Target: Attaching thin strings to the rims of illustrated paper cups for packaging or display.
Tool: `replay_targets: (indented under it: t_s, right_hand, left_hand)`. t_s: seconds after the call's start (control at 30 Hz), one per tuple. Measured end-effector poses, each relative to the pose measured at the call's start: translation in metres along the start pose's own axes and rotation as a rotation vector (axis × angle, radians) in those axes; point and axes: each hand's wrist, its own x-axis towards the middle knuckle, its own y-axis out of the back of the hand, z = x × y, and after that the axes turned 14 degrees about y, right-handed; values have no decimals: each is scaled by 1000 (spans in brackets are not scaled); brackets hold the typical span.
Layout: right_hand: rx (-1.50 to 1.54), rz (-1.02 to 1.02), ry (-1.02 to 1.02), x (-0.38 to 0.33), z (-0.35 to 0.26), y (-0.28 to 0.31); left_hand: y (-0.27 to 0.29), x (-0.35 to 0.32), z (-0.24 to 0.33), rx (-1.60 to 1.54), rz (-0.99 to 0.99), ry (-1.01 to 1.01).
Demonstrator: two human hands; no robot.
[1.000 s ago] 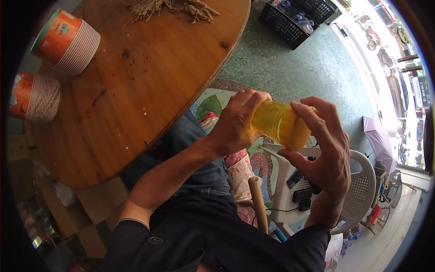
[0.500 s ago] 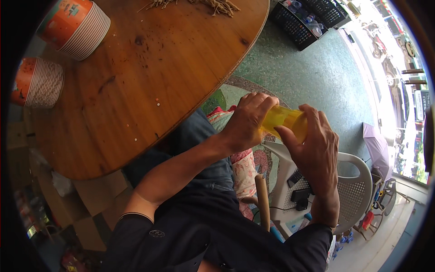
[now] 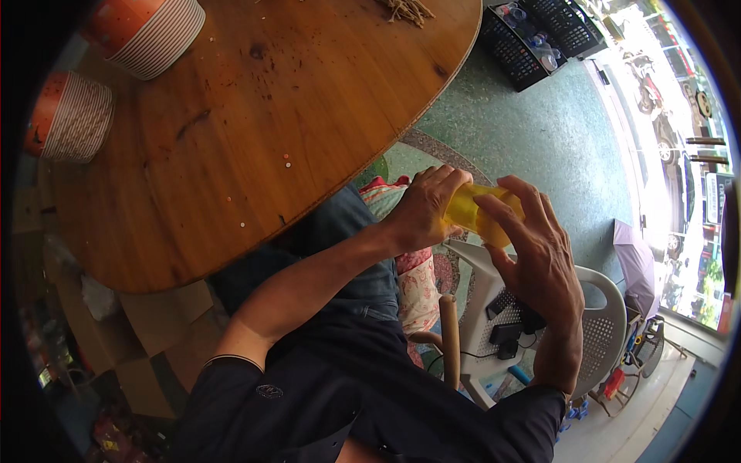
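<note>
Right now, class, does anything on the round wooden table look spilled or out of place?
Yes: small pale crumbs lie scattered on the round wooden table, and a loose clump of dry straw-like strands sits at its far edge.

A round wooden table (image 3: 262,131) fills the upper left. Two stacks of orange paper cups lie on it: one stack (image 3: 147,31) at the top edge, the other stack (image 3: 65,116) near the left rim. Dry straw (image 3: 407,9) sits at the table's far edge. Black crates (image 3: 532,35) stand on the green floor (image 3: 556,147). A white plastic chair (image 3: 594,339) stands lower right, with a folded purple umbrella (image 3: 637,266) beside it.
</note>
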Motion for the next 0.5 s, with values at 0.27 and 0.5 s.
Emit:
replay_targets:
  t_s: [0.27,0.5]
  right_hand:
    - [98,16,-184,7,-7,-5]
    - [-15,38,-464,8,-2,-28]
  left_hand:
    - [1,0,5,9,91,-50]
    - [-1,0,6,44,159,-46]
